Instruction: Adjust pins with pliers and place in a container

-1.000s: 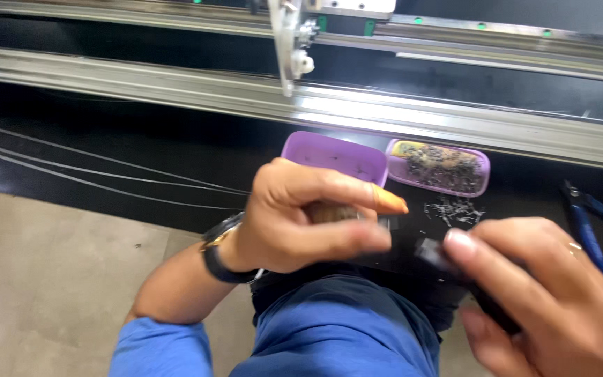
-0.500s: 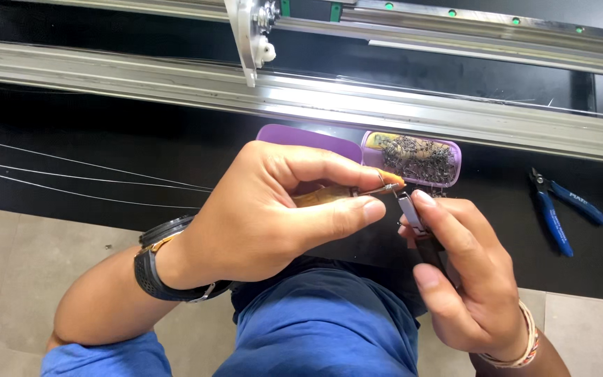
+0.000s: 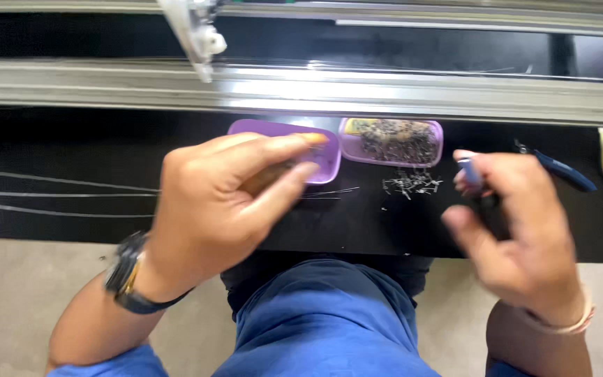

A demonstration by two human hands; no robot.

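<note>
Two hands work apart over a black desk [image 3: 71, 146].

The left hand [image 3: 228, 202] pinches a small brown piece [image 3: 268, 178] beside a purple tray [image 3: 280, 130]; the right hand [image 3: 518, 230] grips a small dark tool [image 3: 470, 173] near loose pins [image 3: 412, 185] and blue pliers [image 3: 563, 169].

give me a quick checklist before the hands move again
1. Left hand pinching a small brown piece: ok.
2. Right hand gripping a dark tool: ok, blurred.
3. Hands apart, not touching: ok.
4. Purple tray with small metal parts within reach: ok.
5. Loose pins scattered on the black bench: not ok.
6. Blue pliers lying clear of the hands: ok.
</note>
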